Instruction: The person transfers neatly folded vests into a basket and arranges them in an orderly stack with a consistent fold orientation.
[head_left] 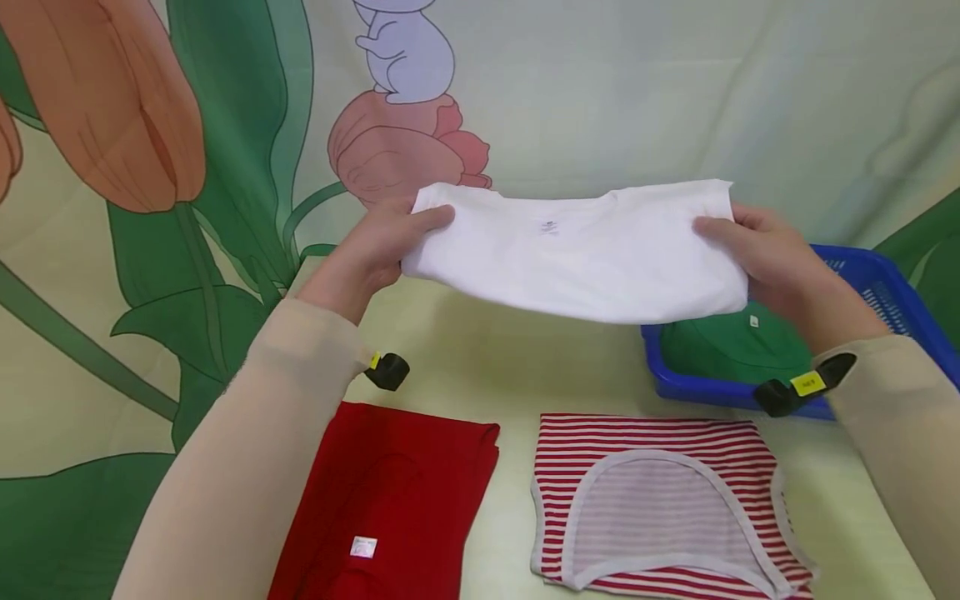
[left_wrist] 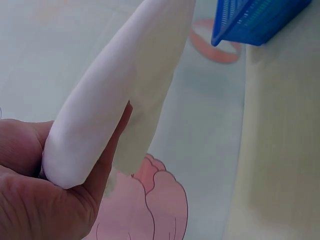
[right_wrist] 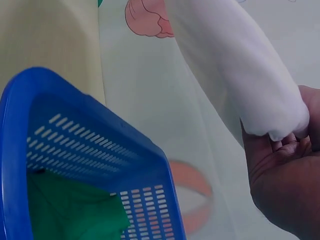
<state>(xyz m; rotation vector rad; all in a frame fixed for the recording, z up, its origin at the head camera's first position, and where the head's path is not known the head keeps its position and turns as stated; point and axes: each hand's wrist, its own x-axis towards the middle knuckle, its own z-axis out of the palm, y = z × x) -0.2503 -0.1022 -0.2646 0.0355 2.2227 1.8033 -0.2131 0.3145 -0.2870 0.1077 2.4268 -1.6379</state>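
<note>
A folded white shirt (head_left: 585, 258) is held up above the table, its neckline and small printed label facing the head camera. My left hand (head_left: 386, 242) pinches its left end, thumb in front and fingers behind. At the opposite end my right hand (head_left: 772, 258) grips the cloth the same way. In the left wrist view the white fabric (left_wrist: 95, 110) sits between thumb and fingers of the left hand (left_wrist: 55, 200). The right wrist view has the shirt's rounded edge (right_wrist: 260, 95) in the grasp of the right hand (right_wrist: 290, 170).
On the table (head_left: 495, 358) lie a folded red garment (head_left: 397, 492) at front left and a red-and-white striped top (head_left: 667, 508) at front right. A blue basket (head_left: 675, 383) with a green garment (head_left: 727, 350) inside stands at the right. Behind hangs a printed curtain (head_left: 637, 100).
</note>
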